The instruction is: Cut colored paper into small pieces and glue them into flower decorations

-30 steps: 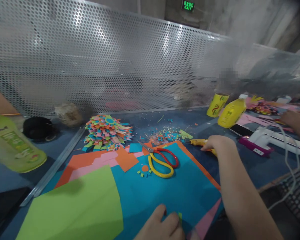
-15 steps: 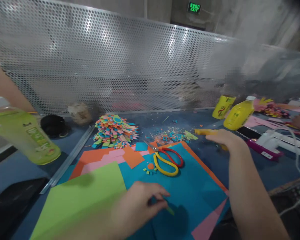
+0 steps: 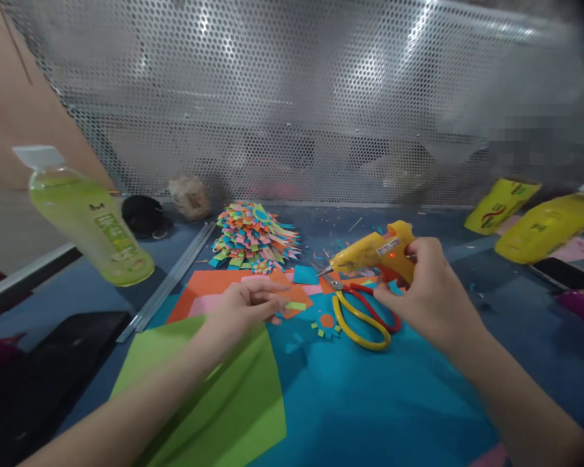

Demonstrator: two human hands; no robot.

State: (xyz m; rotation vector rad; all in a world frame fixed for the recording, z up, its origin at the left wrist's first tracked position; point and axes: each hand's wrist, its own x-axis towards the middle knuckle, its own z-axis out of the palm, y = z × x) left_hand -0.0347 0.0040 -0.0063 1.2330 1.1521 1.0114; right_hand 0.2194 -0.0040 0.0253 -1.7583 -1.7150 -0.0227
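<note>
My right hand (image 3: 425, 292) is closed around a yellow hot glue gun (image 3: 370, 251), its nozzle pointing left and a small red light glowing on its side. Between the fingertips of my left hand (image 3: 250, 305) is a small green paper strip (image 3: 296, 305). Below the glue gun lie scissors (image 3: 363, 318) with one yellow and one red handle. Beside them, on the blue paper (image 3: 350, 395), sits an orange paper circle (image 3: 326, 321) with small green squares around part of its edge. A green sheet (image 3: 233, 402) lies under my left forearm.
A layered colourful paper piece (image 3: 253, 237) stands at the back, near clear glue sticks (image 3: 170, 279). At left are a green drink bottle (image 3: 92, 220) and a black pouch (image 3: 73, 363). Yellow bottles (image 3: 545, 227) and a phone (image 3: 567, 275) lie at right. A perforated metal screen (image 3: 282, 97) borders the table.
My right hand has brought the glue gun from the right side to above the scissors. My left hand has moved forward and left with the green strip. The view has shifted.
</note>
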